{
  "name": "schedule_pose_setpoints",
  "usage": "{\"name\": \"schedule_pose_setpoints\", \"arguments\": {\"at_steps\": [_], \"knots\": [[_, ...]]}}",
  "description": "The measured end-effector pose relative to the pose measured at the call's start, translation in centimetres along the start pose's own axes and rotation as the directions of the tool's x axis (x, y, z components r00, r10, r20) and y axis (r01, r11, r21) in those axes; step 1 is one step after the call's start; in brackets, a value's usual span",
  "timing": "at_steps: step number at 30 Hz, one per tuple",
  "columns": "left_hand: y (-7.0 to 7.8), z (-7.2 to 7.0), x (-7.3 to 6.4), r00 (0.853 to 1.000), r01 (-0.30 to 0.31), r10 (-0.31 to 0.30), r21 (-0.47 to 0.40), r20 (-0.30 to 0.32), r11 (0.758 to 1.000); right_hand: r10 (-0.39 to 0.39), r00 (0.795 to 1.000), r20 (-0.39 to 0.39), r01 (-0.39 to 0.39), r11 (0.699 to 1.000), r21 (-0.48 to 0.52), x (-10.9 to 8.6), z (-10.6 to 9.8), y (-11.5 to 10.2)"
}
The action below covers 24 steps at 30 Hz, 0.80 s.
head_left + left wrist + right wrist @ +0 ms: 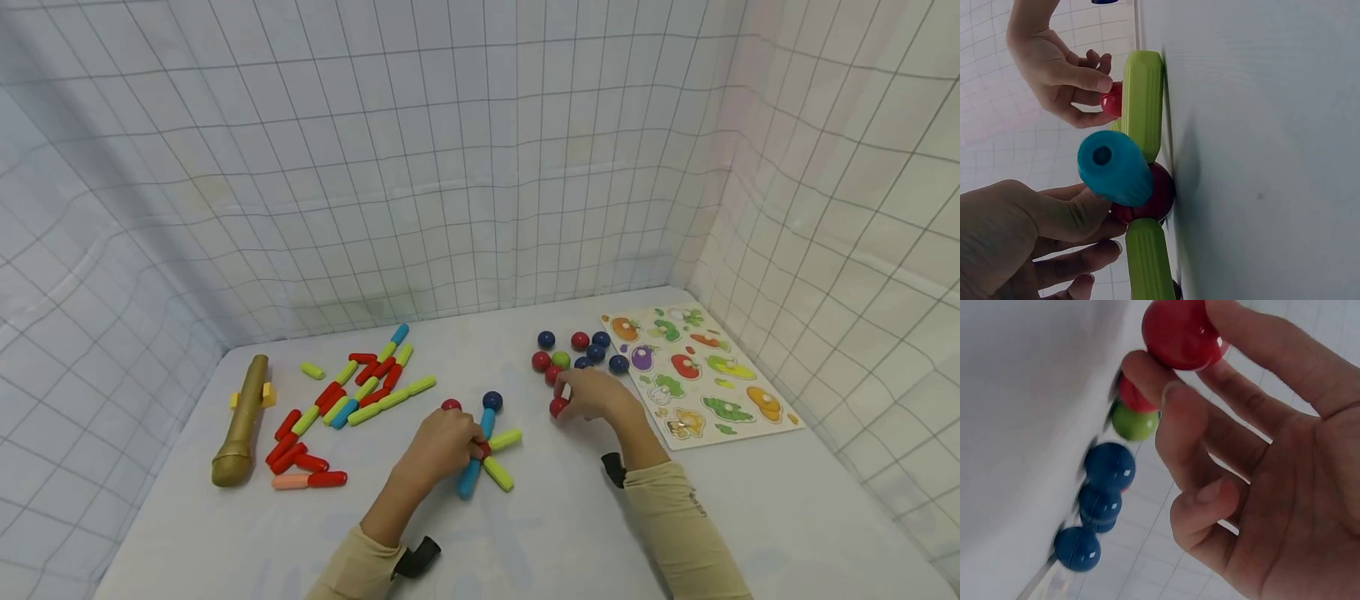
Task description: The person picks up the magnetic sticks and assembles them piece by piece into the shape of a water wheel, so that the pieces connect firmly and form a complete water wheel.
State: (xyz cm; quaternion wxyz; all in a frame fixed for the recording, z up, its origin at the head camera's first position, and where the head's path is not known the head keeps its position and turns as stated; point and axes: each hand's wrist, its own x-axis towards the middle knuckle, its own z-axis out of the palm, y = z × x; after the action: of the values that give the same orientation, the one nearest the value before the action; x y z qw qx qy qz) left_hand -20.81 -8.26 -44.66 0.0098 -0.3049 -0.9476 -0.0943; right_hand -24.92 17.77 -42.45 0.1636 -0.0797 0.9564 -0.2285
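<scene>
My left hand (442,446) grips the dark red centre ball (1163,194) of a small built piece lying on the table. From that ball spread blue rods (468,479) and yellow-green rods (498,473). A dark blue ball (492,401) sits on the far end of one blue rod. Behind the left hand, a red ball (451,405) is partly hidden. My right hand (596,396) pinches another red ball (1179,331) between thumb and fingers, to the right of the built piece. Just beyond it lie loose balls, including a green ball (1134,422) and several blue balls (1110,467).
Red, yellow-green and blue rods (330,396) lie scattered on the left. Farther left are a gold toy microphone (242,425) and yellow blocks (268,394). A board with vegetable pictures (720,433) lies at the right. Grid-patterned cloth walls (465,167) enclose the table.
</scene>
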Motion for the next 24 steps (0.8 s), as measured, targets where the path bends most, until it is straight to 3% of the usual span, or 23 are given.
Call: {"name": "schedule_pose_setpoints", "arguments": {"at_steps": [7, 13, 24], "knots": [[0.3, 0.3, 0.1, 0.999, 0.035, -0.035, -0.009, -0.028, 0.999, -0.074, 0.997, 0.034, 0.074, 0.997, -0.005, 0.1, 1.2, -2.2], [0.4, 0.4, 0.2, 0.998, 0.060, -0.060, -0.010, -0.031, 0.998, -0.110, 0.994, 0.022, 0.110, 0.994, -0.013, 0.4, 1.8, -2.7], [0.4, 0.5, 0.1, 0.998, 0.049, -0.050, -0.031, -0.038, 0.998, -0.180, 0.983, -0.016, 0.179, 0.982, -0.058, 0.4, 2.5, -3.2]]}}
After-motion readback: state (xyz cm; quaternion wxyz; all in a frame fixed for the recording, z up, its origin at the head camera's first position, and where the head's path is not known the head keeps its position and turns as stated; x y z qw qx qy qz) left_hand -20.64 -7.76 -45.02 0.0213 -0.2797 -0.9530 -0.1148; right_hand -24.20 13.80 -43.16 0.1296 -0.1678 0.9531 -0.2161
